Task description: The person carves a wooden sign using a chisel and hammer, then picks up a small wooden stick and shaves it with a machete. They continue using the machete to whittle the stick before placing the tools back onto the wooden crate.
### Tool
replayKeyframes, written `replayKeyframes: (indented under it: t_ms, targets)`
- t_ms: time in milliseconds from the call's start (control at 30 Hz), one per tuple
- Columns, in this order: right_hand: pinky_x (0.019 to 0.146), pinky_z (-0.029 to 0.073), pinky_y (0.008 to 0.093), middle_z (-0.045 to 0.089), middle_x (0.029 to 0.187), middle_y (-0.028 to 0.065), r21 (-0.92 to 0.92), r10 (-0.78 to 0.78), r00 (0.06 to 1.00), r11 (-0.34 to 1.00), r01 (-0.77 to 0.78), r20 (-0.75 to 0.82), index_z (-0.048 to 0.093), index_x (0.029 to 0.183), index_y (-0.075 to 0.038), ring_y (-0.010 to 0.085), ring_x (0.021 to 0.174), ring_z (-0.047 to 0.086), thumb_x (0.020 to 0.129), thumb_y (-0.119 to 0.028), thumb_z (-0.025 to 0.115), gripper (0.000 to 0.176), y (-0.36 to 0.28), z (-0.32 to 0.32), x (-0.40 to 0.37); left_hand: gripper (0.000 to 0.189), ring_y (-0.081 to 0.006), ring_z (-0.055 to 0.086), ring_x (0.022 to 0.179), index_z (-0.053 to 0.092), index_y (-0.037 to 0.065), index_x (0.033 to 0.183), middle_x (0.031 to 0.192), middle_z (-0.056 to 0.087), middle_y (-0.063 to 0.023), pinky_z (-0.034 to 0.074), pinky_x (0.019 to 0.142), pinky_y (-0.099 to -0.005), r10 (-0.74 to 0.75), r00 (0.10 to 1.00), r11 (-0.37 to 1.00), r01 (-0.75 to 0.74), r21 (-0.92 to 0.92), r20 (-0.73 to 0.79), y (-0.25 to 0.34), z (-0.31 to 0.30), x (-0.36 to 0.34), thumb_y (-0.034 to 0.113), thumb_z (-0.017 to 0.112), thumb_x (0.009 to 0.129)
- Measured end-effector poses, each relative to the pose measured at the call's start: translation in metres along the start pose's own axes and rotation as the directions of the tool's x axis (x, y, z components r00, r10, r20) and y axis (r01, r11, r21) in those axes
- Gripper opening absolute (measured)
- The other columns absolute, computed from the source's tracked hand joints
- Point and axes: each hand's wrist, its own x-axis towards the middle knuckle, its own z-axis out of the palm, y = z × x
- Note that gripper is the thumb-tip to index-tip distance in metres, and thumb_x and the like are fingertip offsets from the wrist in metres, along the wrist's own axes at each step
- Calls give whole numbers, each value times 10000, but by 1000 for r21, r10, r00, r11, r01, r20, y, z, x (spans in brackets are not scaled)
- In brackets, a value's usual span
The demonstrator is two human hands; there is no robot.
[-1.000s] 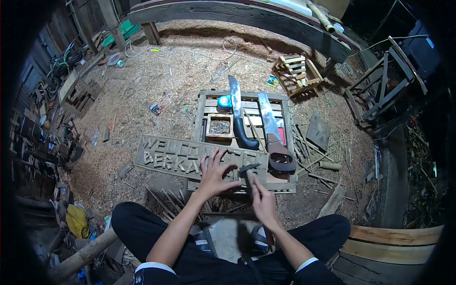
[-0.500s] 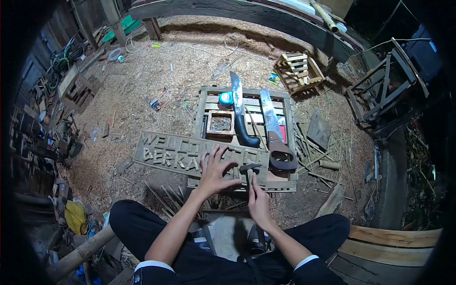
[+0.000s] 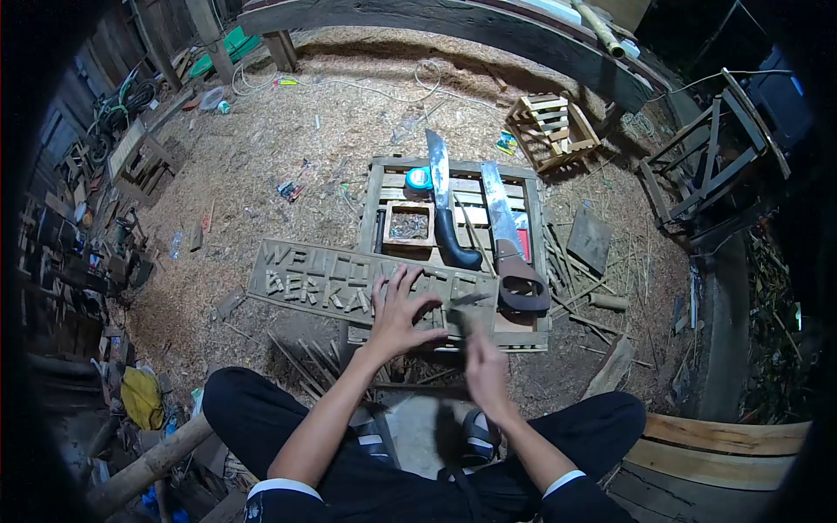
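Observation:
A long wooden board [image 3: 258, 281] with raised wooden letters lies at a slant across the near side of a slatted wooden stand [image 3: 534, 196]. My left hand [image 3: 399, 318] rests over the board's middle, fingers spread, and hides some letters. In my right hand [image 3: 486, 370], closed and blurred by motion, is a hammer [image 3: 471, 299], its head above the board's right part. Beyond the board are a machete [image 3: 446, 228] with a black handle, a handsaw [image 3: 500, 209], a blue tape measure [image 3: 418, 179] and a small wooden box [image 3: 389, 228] of small metal pieces.
A slatted wooden crate [image 3: 571, 148] sits on the shavings-covered ground at the back right. Thin sticks [image 3: 567, 270] and a wood offcut [image 3: 589, 240] lie right of the stand. A heavy beam [image 3: 436, 26] spans the far side. Planks [image 3: 724, 436] lie at my right knee.
My right hand has shifted slightly right with the hammer, whose head has tilted and blurred. My left hand keeps its place on the board; the whole view has shifted slightly.

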Motion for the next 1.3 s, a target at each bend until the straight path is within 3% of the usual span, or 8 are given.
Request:
replayKeyframes:
  t_ms: [300, 500, 667, 767, 833, 1100, 1233, 1300]
  targets:
    - [879, 533, 433, 659, 1133, 336, -71, -63, 993, 995, 70, 99, 443, 1521, -19, 437, 1030, 692, 1032, -40, 504, 493, 9, -2, -2, 549, -368, 243, 1515, 778, 300, 1141, 1569, 393, -139, 114, 1200, -602, 35, 999, 999, -34, 12, -23, 0, -2, 2, 557, 878, 666]
    - [815, 533, 472, 657, 1097, 291, 10, -118, 986, 993, 120, -115, 443, 1542, -90, 461, 958, 666, 1016, -43, 535, 536, 5, 0, 0, 572, -358, 247, 1515, 774, 309, 1156, 1576, 397, -135, 119, 1199, -592, 20, 999, 1000, -21, -16, -27, 0, -1, 0, 562, 883, 655]
    - [722, 519, 503, 634, 949, 222, -191, -245, 968, 949, 250, 51, 447, 1551, -149, 436, 817, 654, 958, -33, 609, 626, 6, -8, 3, 791, -305, 315, 1505, 634, 145, 1249, 1588, 401, -127, 120, 1206, -595, 10, 998, 999, -13, -51, -56, -2, 2, 2, 522, 905, 609]
    - [689, 530, 497, 635, 956, 207, -141, -294, 955, 947, 288, -26, 439, 1560, -207, 426, 793, 664, 943, -34, 622, 666, 2, -9, 1, 794, -299, 308, 1510, 617, 147, 1265, 1590, 398, -130, 125, 1207, -591, -1, 1000, 998, 1, -59, -15, -4, 1, 1, 465, 912, 600]
    - [686, 534, 506, 637, 964, 199, -403, -131, 966, 890, 213, 222, 476, 1537, -231, 418, 791, 671, 937, -34, 623, 649, 2, -10, -1, 816, -295, 305, 1513, 588, 143, 1285, 1591, 396, -131, 124, 1209, -589, -1, 1000, 998, 0, -63, -17, -5, 2, 0, 412, 913, 587]
    - [672, 545, 525, 638, 976, 201, -227, -277, 961, 934, 275, 22, 428, 1563, -275, 432, 776, 677, 945, -57, 610, 680, -5, -19, 0, 833, -312, 271, 1525, 572, 142, 1295, 1597, 391, -121, 111, 1218, -592, -8, 1000, 998, 7, -64, -12, -5, 2, -1, 405, 913, 583]
    - [622, 525, 500, 631, 936, 182, -402, -219, 949, 866, 297, 229, 474, 1543, -219, 398, 693, 656, 921, -24, 634, 671, -9, -20, 9, 824, -314, 256, 1532, 569, 146, 1295, 1596, 394, -119, 94, 1226, -591, -18, 1000, 998, 18, -60, -2, -3, 1, 1, 394, 910, 587]
    - [626, 532, 519, 633, 930, 187, -253, -331, 943, 916, 312, -36, 447, 1555, -235, 421, 698, 657, 930, -57, 630, 675, -11, -19, 6, 822, -314, 251, 1535, 568, 144, 1298, 1596, 395, -117, 93, 1227, -590, -29, 1000, 997, 29, -76, 6, -5, 3, -1, 383, 906, 587]
